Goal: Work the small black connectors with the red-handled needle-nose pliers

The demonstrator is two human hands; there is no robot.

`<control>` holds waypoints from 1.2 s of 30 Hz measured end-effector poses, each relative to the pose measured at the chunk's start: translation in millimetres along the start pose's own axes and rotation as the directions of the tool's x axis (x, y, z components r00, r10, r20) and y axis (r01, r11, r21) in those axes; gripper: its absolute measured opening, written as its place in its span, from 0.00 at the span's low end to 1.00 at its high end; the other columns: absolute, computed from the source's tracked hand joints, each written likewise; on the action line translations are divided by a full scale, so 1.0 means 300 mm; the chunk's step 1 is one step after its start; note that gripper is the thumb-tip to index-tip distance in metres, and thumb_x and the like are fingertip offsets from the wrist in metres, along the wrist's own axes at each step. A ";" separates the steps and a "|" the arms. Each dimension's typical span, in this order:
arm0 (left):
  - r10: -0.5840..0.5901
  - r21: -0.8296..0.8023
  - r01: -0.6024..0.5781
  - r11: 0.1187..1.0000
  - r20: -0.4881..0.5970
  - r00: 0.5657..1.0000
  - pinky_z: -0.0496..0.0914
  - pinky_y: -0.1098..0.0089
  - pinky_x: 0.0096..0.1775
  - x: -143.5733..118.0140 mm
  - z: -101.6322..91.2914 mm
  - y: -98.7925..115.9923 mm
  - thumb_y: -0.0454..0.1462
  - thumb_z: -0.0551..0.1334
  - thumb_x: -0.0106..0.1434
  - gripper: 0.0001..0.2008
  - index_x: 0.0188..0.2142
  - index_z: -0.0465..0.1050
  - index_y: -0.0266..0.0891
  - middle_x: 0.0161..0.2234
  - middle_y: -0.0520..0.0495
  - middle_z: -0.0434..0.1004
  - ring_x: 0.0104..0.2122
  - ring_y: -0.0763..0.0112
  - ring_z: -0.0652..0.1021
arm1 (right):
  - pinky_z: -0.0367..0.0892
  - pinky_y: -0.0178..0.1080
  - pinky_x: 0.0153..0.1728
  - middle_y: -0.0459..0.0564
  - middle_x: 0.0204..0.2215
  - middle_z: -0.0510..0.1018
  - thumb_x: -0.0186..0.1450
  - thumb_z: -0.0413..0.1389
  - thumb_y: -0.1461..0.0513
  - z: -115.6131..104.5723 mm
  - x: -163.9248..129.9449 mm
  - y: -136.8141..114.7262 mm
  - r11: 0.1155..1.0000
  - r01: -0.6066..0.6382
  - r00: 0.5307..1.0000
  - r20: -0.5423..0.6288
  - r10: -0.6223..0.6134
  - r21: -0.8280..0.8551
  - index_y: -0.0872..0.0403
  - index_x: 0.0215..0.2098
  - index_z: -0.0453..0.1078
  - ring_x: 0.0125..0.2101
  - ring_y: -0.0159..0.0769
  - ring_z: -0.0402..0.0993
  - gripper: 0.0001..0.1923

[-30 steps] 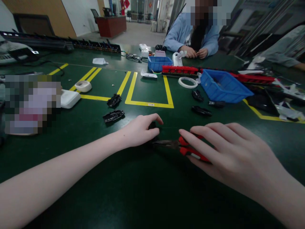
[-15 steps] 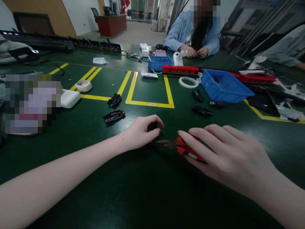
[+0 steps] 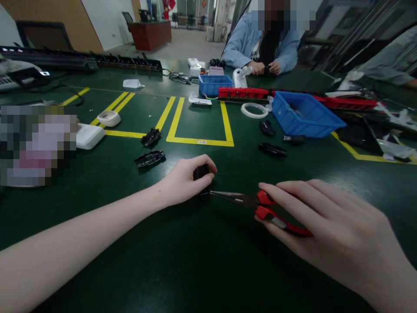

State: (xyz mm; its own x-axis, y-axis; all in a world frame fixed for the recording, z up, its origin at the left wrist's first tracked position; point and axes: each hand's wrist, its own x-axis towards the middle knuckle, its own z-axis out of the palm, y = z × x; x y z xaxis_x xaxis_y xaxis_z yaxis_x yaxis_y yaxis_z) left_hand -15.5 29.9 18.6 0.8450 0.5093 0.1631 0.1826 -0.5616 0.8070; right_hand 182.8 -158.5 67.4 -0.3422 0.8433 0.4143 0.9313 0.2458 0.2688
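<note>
My left hand (image 3: 192, 176) is closed around a small black plastic part (image 3: 201, 171), mostly hidden by the fingers. In my right hand (image 3: 329, 217) are red-handled needle-nose pliers (image 3: 241, 199), jaws pointing left. Their tip lies just below my left thumb, by the lower edge of the black part; a small bit of metal seems to be at the tip, too small to name. Left of my left hand lie two black plastic shell pieces, a longer one (image 3: 150, 159) and a shorter one (image 3: 151, 137).
More black pieces (image 3: 273, 149) lie beside a blue bin (image 3: 306, 115) at right. A tape roll (image 3: 254, 110), a second blue bin (image 3: 215, 84) and a red strip (image 3: 244, 93) are farther back. A white box (image 3: 90, 136) sits left. Across the table sits a person in blue sleeves (image 3: 241, 48).
The pliers have drawn back to the right, with their slim tip now showing beside my left hand. Their handles have spread a little. The view has shifted slightly.
</note>
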 end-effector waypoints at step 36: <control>0.173 0.008 -0.175 0.985 0.102 0.980 0.71 0.71 0.41 -0.001 0.006 0.011 0.33 0.59 0.69 0.08 0.47 0.71 0.37 0.42 0.48 0.77 0.40 0.70 0.77 | 0.69 0.44 0.32 0.58 0.41 0.77 0.64 0.56 0.59 0.038 0.000 -0.014 0.989 -0.039 0.990 0.142 0.019 0.143 0.59 0.53 0.71 0.37 0.45 0.74 0.19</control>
State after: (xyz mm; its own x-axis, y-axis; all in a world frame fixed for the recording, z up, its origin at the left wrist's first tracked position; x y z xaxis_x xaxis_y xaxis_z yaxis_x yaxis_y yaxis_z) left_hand -14.3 26.7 20.3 0.9107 0.3352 0.2414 0.0362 -0.6469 0.7617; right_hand 180.4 -154.0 56.3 -0.3037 0.9070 0.2918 0.9522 0.2785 0.1254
